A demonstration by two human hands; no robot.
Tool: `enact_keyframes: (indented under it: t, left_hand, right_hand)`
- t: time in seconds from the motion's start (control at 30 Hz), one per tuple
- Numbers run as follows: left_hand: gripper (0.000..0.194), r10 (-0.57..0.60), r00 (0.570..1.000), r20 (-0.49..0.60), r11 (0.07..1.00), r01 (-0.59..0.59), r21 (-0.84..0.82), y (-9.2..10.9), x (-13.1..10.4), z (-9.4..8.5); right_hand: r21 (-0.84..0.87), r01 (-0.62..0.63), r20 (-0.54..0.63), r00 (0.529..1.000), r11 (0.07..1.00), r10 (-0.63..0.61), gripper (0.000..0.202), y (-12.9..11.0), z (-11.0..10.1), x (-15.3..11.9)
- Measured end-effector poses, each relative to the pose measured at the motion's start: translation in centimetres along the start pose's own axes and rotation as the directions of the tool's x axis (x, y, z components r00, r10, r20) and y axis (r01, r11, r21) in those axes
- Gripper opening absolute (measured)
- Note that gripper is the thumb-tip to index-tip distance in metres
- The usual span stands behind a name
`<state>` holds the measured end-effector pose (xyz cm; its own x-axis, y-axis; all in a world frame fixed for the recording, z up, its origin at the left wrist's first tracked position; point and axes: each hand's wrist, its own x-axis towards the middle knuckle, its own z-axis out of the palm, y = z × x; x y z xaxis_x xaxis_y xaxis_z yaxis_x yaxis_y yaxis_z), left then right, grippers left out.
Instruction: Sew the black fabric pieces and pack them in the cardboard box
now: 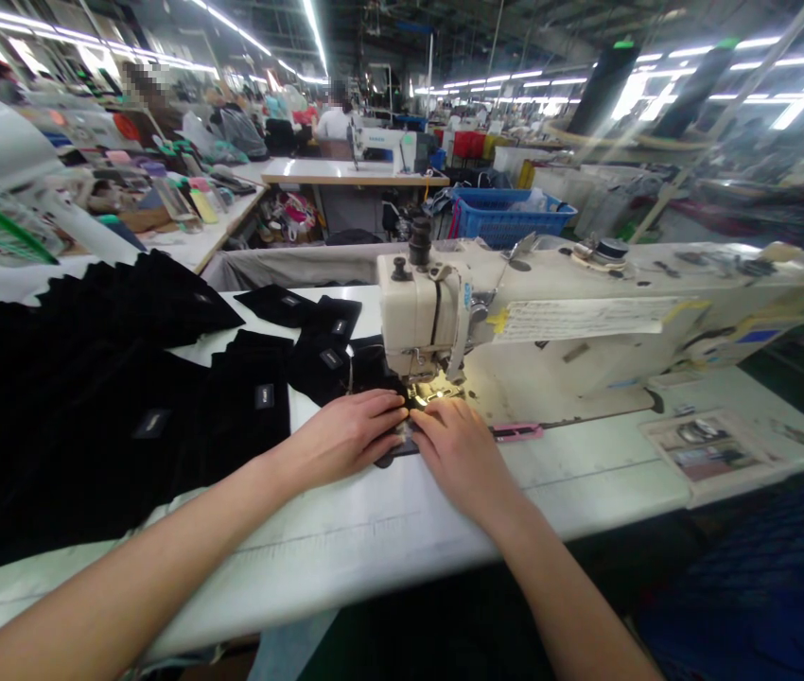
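My left hand (354, 433) rests at the sewing machine's needle area, its fingers bent down onto a black fabric piece (394, 382). Close beside it, my right hand (460, 456) has its thumb and fingers pressed together at the same cloth, just in front of the lit presser foot (436, 395). The fingertips of both hands nearly meet, and they hide most of the piece. Above them stands the cream sewing machine (416, 317). Left of the needle lie several black pieces with small labels (331, 357), touching or overlapping one another.
A large pile of black fabric pieces (90, 397) covers the table's left side. A pink-handled tool (519, 432) lies right of my right hand. Farther right is a recessed tray (710, 445) with small metal parts. Behind the machine stands a blue basket (508, 219).
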<state>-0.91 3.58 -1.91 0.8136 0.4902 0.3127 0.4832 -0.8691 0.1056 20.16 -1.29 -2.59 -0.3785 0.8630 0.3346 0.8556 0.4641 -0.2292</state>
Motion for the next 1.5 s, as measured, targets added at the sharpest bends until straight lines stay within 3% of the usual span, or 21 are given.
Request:
enact_keyframes:
  t: [0.3, 0.63, 1.13, 1.3, 1.4, 1.5]
  left_hand:
    - [0.038, -0.025, 1.000, -0.019, 0.999, 0.024, -0.030, -1.8, 0.7, 0.5]
    - [0.040, -0.062, 0.998, -0.005, 0.997, 0.062, -0.054, -2.2, 0.8, 0.6]
    - [0.038, -0.092, 0.996, -0.019, 0.996, 0.092, -0.005, -1.4, 0.5, 0.4]
    - [0.037, -0.131, 0.991, -0.037, 0.991, 0.130, -0.019, -1.2, 0.3, 0.5]
    - [0.037, -0.164, 0.985, -0.048, 0.986, 0.164, -0.010, -0.3, -0.8, 0.6]
    - [0.037, -0.153, 0.986, -0.066, 0.988, 0.151, -0.034, 2.0, -2.8, 0.3]
  right_hand:
    - [0.000, -0.012, -0.003, 1.000, 1.000, 0.012, 0.022, 0.0, 0.2, 0.3]
    - [0.018, 0.003, -0.038, 0.999, 1.000, -0.003, 0.025, -0.1, 0.2, -0.9]
    - [0.087, 0.030, -0.132, 0.991, 0.996, -0.019, 0.023, 0.0, 0.9, -1.5]
    - [0.129, 0.066, -0.219, 0.975, 0.989, -0.037, 0.017, 0.1, 1.1, -1.5]
    - [0.144, 0.068, -0.258, 0.966, 0.987, -0.029, 0.017, 0.4, 0.9, -2.0]
    - [0.164, 0.059, -0.302, 0.953, 0.985, -0.007, 0.018, 0.4, 0.6, -2.7]
